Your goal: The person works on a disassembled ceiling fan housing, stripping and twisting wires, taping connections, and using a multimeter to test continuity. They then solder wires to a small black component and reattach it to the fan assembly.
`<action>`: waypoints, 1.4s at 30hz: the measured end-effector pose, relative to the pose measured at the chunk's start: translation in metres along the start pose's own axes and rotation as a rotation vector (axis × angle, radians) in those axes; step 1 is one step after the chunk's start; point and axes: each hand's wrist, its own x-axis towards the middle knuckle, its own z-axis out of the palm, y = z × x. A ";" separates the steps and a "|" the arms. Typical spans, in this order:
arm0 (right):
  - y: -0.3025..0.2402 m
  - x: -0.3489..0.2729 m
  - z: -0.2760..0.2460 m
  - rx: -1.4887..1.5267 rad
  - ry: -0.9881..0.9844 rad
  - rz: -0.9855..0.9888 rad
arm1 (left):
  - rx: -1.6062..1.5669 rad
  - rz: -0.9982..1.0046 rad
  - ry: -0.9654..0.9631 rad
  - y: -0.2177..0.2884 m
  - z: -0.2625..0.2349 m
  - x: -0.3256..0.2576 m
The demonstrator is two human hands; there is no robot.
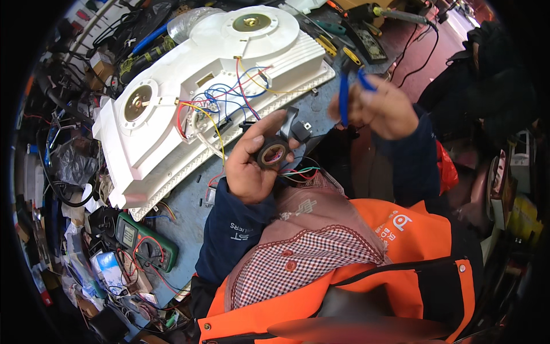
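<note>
On the wearer's side of the white moulded-plastic housing (172, 152), the fingers of the left hand (250, 171) grasp a ring-shaped black tape roll (263, 157), thumb at its left edge; it should be light, firm, slightly tacky, best pinched by its rim. Right of the housing, the right hand (392, 112) grips a blurred blue-handled tool (344, 100).

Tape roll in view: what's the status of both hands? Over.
Left hand holding black tape roll. Right hand gripping blue-handled tool, blurred. Loose coloured wires close beside the roll.
</note>
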 end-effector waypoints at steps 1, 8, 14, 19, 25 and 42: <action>0.006 -0.017 0.012 -0.020 -0.047 0.137 | -0.046 -0.014 -0.021 0.000 -0.003 0.000; 0.040 -0.051 0.047 -0.528 -0.083 0.211 | 0.073 -0.116 -0.080 0.002 0.006 0.000; 0.040 -0.053 0.048 -0.591 -0.035 0.199 | 0.210 -0.133 -0.096 0.002 0.007 -0.002; 0.034 -0.050 0.050 -0.661 -0.063 0.236 | 0.240 -0.169 -0.127 0.003 0.007 -0.003; 0.029 -0.048 0.054 -0.732 -0.057 0.192 | 0.259 -0.187 -0.174 0.004 0.007 -0.004; 0.048 -0.054 0.005 -0.666 0.264 0.082 | 0.222 -0.138 -0.094 -0.002 0.001 -0.002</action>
